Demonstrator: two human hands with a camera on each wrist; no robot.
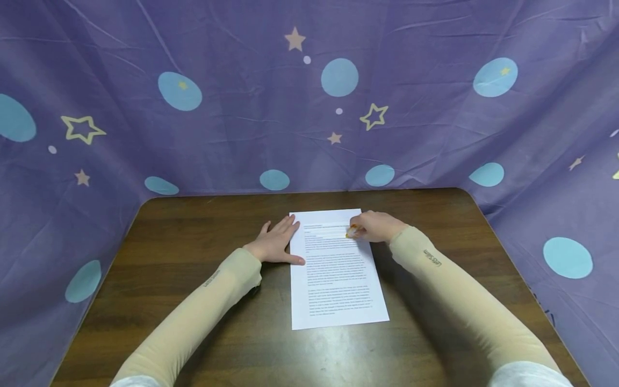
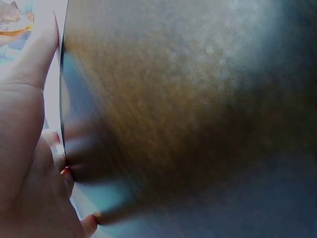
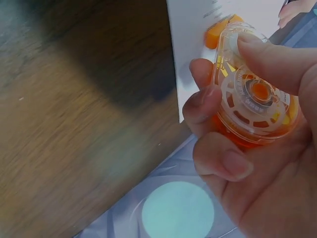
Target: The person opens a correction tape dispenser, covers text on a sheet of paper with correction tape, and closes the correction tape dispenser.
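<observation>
A printed sheet of paper (image 1: 338, 320) lies on the table, its lines of text running across it. My left hand (image 1: 275, 243) rests at the sheet's left edge with fingers spread and thumb over the paper. In the left wrist view, that hand (image 2: 22, 129) lies along the paper's edge. Over the upper right of the page, my right hand (image 1: 379, 226) grips a clear and orange correction tape dispenser (image 3: 252, 99). Thumb and curled fingers hold its round body, as the right wrist view shows. Its orange tip (image 3: 220, 32) is at the printed lines; whether it touches is unclear.
Brown wood-grain table (image 1: 193, 231) spreads around the sheet on all sides. Behind it and at both sides hangs a purple curtain (image 1: 232, 134) with stars and blue spots, meeting the table's back edge.
</observation>
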